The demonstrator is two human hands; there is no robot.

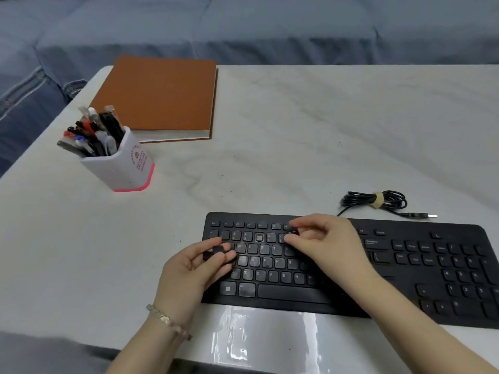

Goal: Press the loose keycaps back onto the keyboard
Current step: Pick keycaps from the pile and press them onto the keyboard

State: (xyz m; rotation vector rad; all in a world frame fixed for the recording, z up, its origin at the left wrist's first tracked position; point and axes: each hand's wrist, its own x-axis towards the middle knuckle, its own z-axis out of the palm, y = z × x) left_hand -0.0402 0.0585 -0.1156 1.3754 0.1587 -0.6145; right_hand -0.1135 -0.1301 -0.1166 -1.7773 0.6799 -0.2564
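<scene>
While both hands hover over the left half of the black full-size plastic keyboard [294, 292], which lies on the pale marble-patterned tabletop [297, 147] at the lower right of the frame, each holds something small and dark. The left hand [189, 273], with a beaded bracelet [168, 323] on its wrist, has its grip closed around dark keycaps [214, 252], held between thumb and fingers just above the keyboard's left edge; there seem to be two, though I cannot tell for certain. The right hand [326, 247] has a narrow grip, thumb and forefinger pinching a black square keycap [293, 231] above the number row. One bare key socket [259, 237] shows in that row, left of the right hand.

A coiled black cable with a USB plug [378, 202] lies just behind the keyboard. At the left of the frame stands a white pen holder with a pink base [121, 168], full of pens. Behind it, at the upper left, lies a brown-covered book [159, 98]. Blue-grey fabric [270, 28] fills the top of the frame.
</scene>
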